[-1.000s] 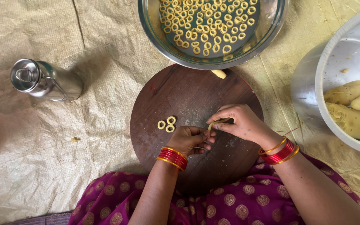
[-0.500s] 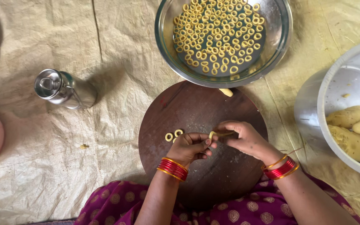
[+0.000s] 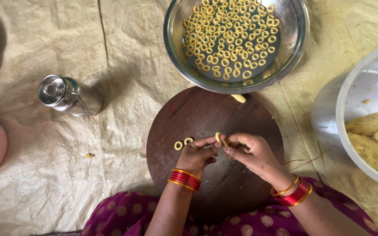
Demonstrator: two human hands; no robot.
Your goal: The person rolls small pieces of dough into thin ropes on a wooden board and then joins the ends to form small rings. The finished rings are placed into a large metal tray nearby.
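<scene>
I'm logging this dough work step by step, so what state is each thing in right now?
Small dough ring: pinched between left hand and right hand.
Two finished dough rings: lying flat on round dark wooden board.
Steel bowl: holds many rings.
Steel flask: capped, lying sideways.
White bowl: holds dough lumps.

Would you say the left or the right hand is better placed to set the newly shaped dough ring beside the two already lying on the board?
Probably the left hand: it pinches the dough ring and sits nearest the two finished rings on the round board. The right hand is farther.
</scene>
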